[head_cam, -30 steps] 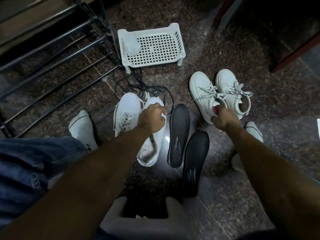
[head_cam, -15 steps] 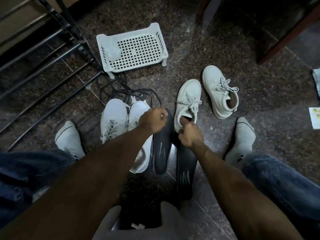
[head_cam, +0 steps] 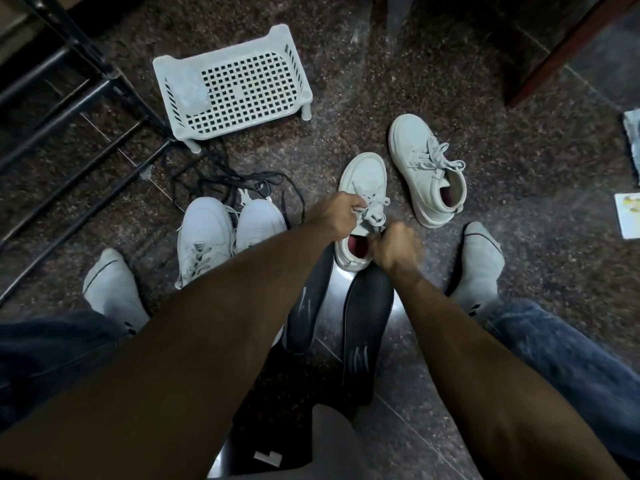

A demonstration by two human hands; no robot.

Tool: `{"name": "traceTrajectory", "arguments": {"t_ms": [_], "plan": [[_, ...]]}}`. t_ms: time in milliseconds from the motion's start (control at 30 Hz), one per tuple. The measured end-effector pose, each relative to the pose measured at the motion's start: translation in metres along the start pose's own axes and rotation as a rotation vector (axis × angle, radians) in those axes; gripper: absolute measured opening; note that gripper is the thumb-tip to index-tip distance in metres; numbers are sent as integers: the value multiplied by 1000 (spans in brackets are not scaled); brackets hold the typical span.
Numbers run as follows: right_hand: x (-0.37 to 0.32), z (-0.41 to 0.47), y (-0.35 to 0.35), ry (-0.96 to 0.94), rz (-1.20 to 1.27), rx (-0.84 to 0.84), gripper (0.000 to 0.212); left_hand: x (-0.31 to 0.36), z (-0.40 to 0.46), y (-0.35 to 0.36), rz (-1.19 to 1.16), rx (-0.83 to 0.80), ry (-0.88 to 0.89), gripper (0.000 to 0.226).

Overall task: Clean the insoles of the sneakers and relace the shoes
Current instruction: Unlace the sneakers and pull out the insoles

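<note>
Unlacing the small white lace-up sneaker (head_cam: 363, 188) on the floor, centre, at twelve o'clock from the dark insoles (head_cam: 367, 327).
Left hand (head_cam: 337, 213) is pinching its grey lace (head_cam: 372, 206); right hand (head_cam: 394, 247), blurred, is curling at the collar; better loosening eyelets gradually.

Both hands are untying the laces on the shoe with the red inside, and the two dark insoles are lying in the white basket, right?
Not quite. The two dark insoles lie on the floor near the person, not in the white basket; the head view shows this. The rest holds: the left hand and right hand are at the laces of the shoe with the red inside.
</note>
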State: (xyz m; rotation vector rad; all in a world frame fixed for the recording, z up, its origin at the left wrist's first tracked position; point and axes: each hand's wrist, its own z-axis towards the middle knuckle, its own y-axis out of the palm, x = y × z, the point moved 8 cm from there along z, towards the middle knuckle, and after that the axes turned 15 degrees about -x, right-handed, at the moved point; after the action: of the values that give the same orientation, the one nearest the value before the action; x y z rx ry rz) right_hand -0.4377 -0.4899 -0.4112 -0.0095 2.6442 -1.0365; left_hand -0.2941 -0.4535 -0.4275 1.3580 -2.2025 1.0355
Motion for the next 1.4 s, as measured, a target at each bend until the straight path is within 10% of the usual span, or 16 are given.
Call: {"name": "traceTrajectory", "arguments": {"t_ms": [300,467,700,867,1033,1233,1400], "plan": [[-7,-2,2,-92,-115,53,25,27,-14,-40,356,204,-8,14],[-1,1,6,-103,-101,48,20,-3,-27,-127,-285,646,-128,15],[-5,1,2,-108,-148,7,27,11,-10,-108,-209,339,187,31],[-10,-2,-12,-148,-138,24,38,-6,-5,-11,-124,72,12,20],[-29,7,-10,-307,-124,33,30,-7,-17,12,-126,163,-71,39],[-24,26,-20,-314,207,-40,3,-9,-22,4,-158,180,-129,37],[-32,19,-48,-325,916,-327,22,-10,-27,6,-160,225,-172,24]]}}
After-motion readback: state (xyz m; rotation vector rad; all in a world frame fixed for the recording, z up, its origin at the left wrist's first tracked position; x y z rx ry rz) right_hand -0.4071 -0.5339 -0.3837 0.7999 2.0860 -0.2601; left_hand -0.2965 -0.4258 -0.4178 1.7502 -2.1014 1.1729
